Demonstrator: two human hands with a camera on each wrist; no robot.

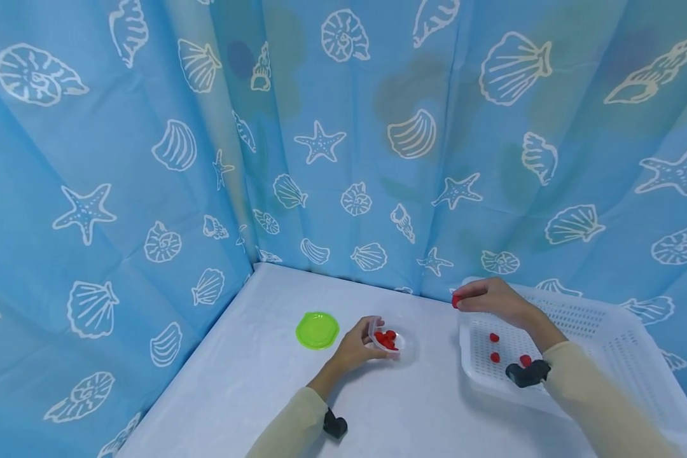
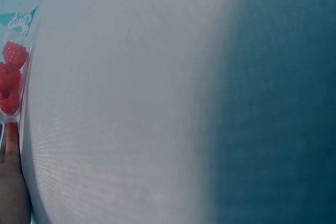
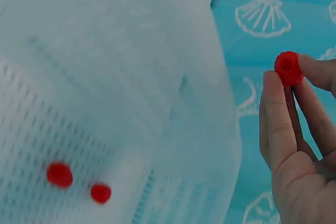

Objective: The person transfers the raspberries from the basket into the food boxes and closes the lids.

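Observation:
My left hand grips a small clear plastic cup, fingers and thumb curled round its sides. Several raspberries lie inside it; the left wrist view shows some raspberries through the clear wall. Above the left rim of a white perforated basket, my right hand pinches a single raspberry between thumb and fingertips. The hollow end of that raspberry shows in the right wrist view. Loose raspberries lie on the basket floor, partly under the right forearm.
A bright green round lid lies on the white table, left of the cup. Blue curtains with white shell prints stand behind the table and along its left side. The basket takes up the table's right side.

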